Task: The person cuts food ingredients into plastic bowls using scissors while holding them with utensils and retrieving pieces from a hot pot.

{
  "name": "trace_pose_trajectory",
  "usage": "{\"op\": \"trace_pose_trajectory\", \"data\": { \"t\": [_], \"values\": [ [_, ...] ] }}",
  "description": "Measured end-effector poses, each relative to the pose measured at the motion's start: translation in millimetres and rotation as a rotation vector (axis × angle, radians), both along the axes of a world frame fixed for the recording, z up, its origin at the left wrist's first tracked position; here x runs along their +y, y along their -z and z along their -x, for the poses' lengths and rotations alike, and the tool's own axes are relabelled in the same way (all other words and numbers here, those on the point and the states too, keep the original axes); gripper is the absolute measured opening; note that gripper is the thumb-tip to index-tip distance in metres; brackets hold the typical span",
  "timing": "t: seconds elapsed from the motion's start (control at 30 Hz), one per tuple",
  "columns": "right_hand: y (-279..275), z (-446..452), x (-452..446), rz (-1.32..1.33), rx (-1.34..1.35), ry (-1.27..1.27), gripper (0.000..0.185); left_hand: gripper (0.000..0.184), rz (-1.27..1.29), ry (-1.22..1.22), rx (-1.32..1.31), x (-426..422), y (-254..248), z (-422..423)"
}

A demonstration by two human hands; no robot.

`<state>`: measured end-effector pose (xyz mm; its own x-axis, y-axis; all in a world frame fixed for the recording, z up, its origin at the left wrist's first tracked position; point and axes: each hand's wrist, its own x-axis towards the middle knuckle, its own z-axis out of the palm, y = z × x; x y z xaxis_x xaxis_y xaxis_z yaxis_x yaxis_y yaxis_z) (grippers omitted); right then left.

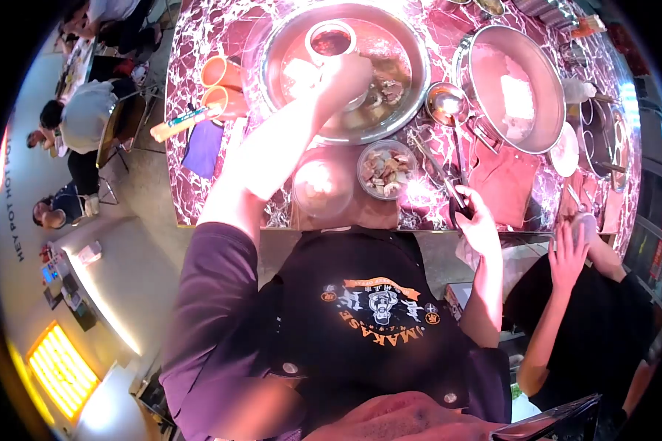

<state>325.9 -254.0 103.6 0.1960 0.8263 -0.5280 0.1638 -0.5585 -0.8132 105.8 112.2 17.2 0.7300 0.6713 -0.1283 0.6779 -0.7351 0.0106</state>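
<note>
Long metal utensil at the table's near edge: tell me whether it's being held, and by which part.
Yes, the right hand holds the long metal utensil by its dark near end.

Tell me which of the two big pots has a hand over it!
The pot with the small white-rimmed dish: the left hand is over it. The other pot, beyond the ladle, has no hand over it.

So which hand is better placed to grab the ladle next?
Probably your right hand: it's nearer the ladle, though it already holds a dark-handled tool. Your left hand is over the big pot.
</note>
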Motion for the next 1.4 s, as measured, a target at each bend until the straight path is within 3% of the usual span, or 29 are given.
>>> {"op": "trace_pose_trajectory", "data": {
  "t": [0.07,0.13,0.17,0.27,0.33,0.37,0.47,0.63,0.7,0.73,0.8,0.87,0.97,1.17,1.3,1.4],
  "values": [
    [10,-2,-6,-0.038,0.111,0.082,0.056,0.012,-0.020,0.177,0.310,8,-1,-17],
    [3,-2,-3,0.004,0.149,0.095,0.058,0.010,-0.376,0.258,0.348,3,22,-21],
    [5,-2,-3,-0.022,0.168,0.093,0.059,0.010,-0.298,0.115,0.310,6,42,-29],
    [2,0,0,-0.063,0.205,0.090,0.058,0.013,-0.373,-0.010,0.026,-8,30,-37],
    [8,1,-3,-0.096,0.213,0.112,0.056,0.014,-0.579,0.205,-0.169,9,78,-8],
    [8,1,-4,-0.091,0.219,0.120,0.056,0.017,-0.423,0.229,-0.019,10,73,0],
    [9,1,-3,-0.073,0.229,0.130,0.056,0.020,-0.301,0.084,0.020,2,67,3],
    [11,-1,-5,-0.068,0.214,0.129,0.057,0.022,-0.022,-0.039,-0.029,3,17,-5],
    [10,-2,-3,-0.059,0.201,0.139,0.057,0.022,0.033,0.034,-0.300,5,-15,-10],
    [10,-1,-3,-0.053,0.195,0.145,0.057,0.021,0.034,0.130,-0.558,4,-35,-10],
    [10,0,-1,-0.064,0.188,0.139,0.058,0.020,0.013,0.114,-0.522,16,-52,-26],
    [6,-1,1,-0.050,0.216,0.127,0.058,0.022,-0.029,-0.109,0.065,47,-46,-71],
    [10,-2,-2,-0.077,0.258,0.121,0.056,0.027,0.298,-0.127,0.377,76,-74,-103],
    [19,-6,-9,-0.069,0.259,0.132,0.056,0.030,0.340,-0.181,0.344,95,-20,-103],
    [33,-9,-17,-0.103,0.183,0.111,0.058,0.032,0.466,-0.224,0.265,108,-16,-87],
    [31,-10,-12,-0.098,0.205,0.109,0.058,0.033,0.424,-0.189,0.304,120,-11,-80]
  ]
}}
